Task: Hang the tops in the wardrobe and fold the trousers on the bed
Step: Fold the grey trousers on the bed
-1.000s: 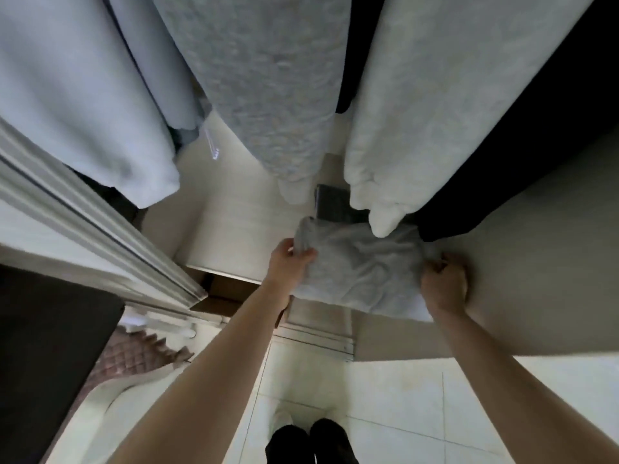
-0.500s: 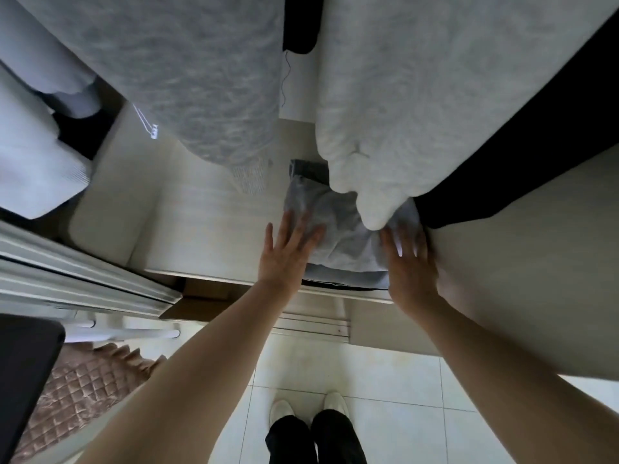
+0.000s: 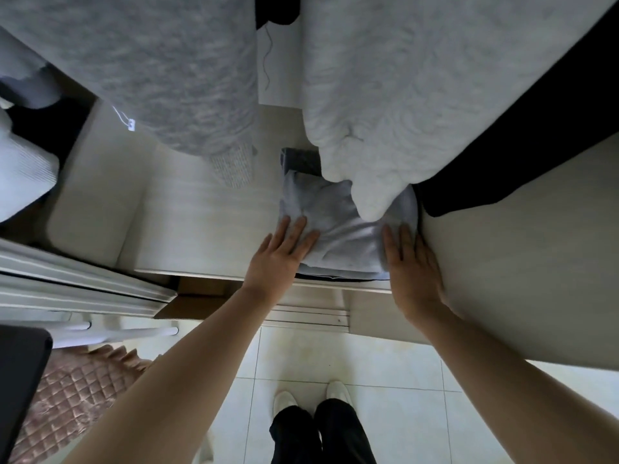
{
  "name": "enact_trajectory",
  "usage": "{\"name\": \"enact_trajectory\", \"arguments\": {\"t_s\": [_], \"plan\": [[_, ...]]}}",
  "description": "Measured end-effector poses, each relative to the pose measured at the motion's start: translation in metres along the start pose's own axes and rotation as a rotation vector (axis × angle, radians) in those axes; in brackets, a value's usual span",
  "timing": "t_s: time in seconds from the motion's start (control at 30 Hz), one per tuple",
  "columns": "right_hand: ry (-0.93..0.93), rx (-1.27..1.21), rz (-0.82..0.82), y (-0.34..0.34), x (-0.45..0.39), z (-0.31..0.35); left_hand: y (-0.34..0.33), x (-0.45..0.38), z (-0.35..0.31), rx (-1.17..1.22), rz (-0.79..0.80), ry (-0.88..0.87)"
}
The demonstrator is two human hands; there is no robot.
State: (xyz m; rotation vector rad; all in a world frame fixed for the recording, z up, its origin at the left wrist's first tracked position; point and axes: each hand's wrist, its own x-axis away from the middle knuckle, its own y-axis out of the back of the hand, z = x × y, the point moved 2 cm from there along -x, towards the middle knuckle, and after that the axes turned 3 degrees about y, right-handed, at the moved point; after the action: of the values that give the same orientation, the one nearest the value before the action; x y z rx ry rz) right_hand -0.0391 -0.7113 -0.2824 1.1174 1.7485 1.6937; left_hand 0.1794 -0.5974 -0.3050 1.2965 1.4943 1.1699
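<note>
Both my arms are stretched out into the wardrobe. My left hand (image 3: 279,254) lies flat, fingers spread, on the 7 o'clock corner of the folded grey trousers (image 3: 338,229); my right hand (image 3: 413,262) is flat and spread at their 4 o'clock edge. The trousers sit on a darker folded pile on the wardrobe shelf (image 3: 201,229), under the hanging white top (image 3: 418,95). A second ago I was gripping them with both fists; half a second ago my palms had already opened.

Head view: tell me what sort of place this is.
Most likely the inside of a bedroom wardrobe. Thick garments hang overhead, such as the grey fleece top; a pale shelf below holds the folded grey garment under both open hands, left hand and right hand; a quilted bed cover shows lower left.
</note>
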Motion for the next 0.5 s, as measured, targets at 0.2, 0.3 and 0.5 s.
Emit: {"name": "enact_trajectory", "arguments": {"t_s": [0.2,0.3,0.5], "plan": [[-0.017,-0.021,0.111,0.0,0.003,-0.001,-0.005,0.01,-0.008,-0.037,0.233,0.172],[-0.015,-0.083,0.132,0.012,0.012,-0.001,0.007,0.023,-0.015,0.022,0.308,0.228],[0.054,-0.23,0.208,0.035,0.047,0.01,0.039,0.067,-0.037,0.231,0.404,0.463]]}}
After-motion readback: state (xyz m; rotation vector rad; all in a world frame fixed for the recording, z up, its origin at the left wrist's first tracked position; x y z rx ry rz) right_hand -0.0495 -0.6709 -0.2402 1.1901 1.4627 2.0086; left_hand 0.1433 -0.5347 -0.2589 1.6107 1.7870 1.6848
